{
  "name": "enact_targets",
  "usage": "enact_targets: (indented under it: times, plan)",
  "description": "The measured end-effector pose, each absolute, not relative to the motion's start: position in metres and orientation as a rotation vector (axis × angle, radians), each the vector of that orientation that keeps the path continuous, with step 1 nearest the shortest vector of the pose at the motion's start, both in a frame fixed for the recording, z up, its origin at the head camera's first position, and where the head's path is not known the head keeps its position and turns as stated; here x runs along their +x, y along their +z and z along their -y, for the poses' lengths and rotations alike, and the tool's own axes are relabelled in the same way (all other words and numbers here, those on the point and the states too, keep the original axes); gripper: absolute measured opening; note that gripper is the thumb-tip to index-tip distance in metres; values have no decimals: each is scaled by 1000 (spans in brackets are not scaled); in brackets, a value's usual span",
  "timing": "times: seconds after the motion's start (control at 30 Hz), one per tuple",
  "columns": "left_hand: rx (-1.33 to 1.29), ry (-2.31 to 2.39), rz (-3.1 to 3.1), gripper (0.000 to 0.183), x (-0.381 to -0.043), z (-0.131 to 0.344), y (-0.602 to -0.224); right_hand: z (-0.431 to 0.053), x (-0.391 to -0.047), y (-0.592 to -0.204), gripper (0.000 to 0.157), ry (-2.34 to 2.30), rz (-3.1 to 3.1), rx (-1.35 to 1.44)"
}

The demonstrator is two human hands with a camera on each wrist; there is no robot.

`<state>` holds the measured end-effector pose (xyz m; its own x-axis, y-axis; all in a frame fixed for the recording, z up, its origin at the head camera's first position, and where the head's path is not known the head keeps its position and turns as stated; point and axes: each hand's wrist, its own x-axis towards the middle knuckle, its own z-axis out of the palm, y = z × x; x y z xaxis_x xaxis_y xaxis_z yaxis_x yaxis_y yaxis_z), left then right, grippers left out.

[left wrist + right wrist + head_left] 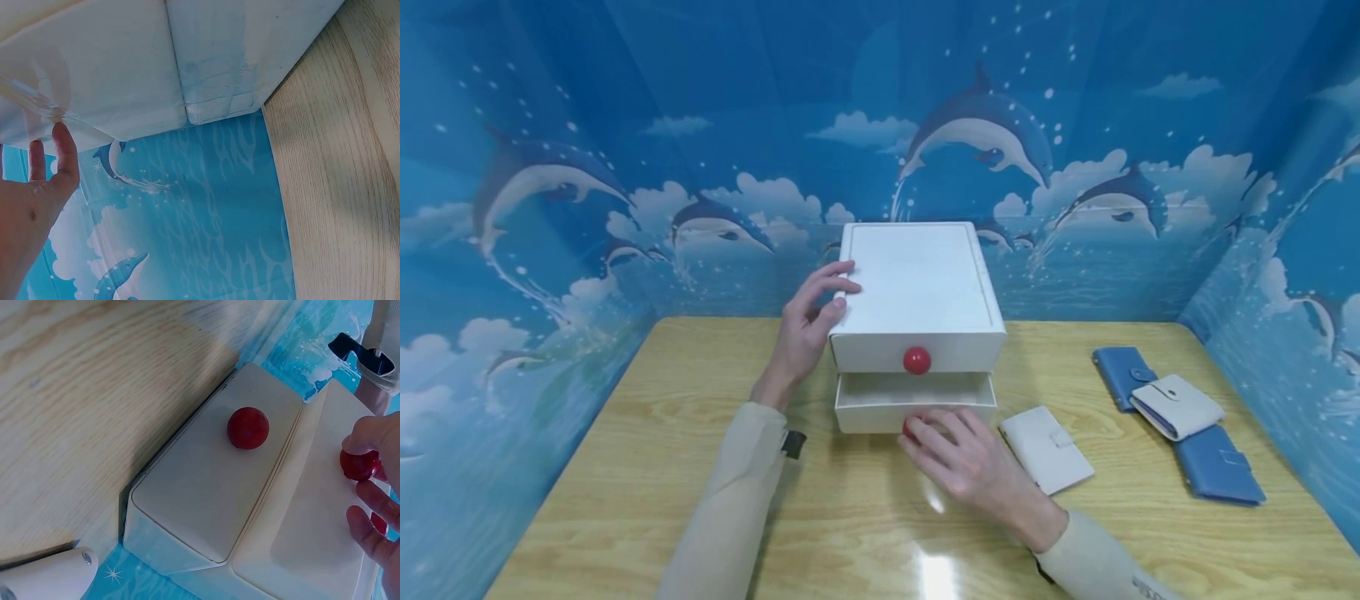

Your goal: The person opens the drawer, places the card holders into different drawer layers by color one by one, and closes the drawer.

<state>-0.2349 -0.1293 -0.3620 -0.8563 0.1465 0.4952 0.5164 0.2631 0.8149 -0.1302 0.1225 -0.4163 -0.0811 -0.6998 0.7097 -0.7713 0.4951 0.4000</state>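
Note:
A white drawer box [917, 275] stands on the table with red knobs on its drawer fronts. Below its top drawer, another drawer [868, 418] is pulled partway out, and the part of its inside that shows is bare. My right hand [962, 458] pinches that drawer's red knob [357, 465] between thumb and fingers. In the right wrist view a further drawer front with its own red knob [248, 428] sits flush on the table side. My left hand [808, 321] rests on the box's left top edge, fingers lightly bent, fingertips on the lid.
Right of the box, a white snap-tab wallet [1047, 450] lies on the wooden table [700, 467]. Farther right, another white wallet [1176, 407] overlaps two blue wallets [1219, 467]. A dolphin-print backdrop [790, 108] rises behind the table and at its sides.

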Motion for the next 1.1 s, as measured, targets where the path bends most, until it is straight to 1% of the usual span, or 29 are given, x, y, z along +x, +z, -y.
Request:
enact_targets:
  times: [0.37,0.67,1.1]
  plan:
    - [-609,-1631,2215,28,-234,130,-363,-123,-129,-416,31,84,1768,1250]
    - [-633,-1642,2186,27,-235,129,-363,-121,-128,-408,32,107,1699,1266]
    - [-627,-1636,2193,28,-233,129,-361,-125,-123,-415,33,68,1754,1293]
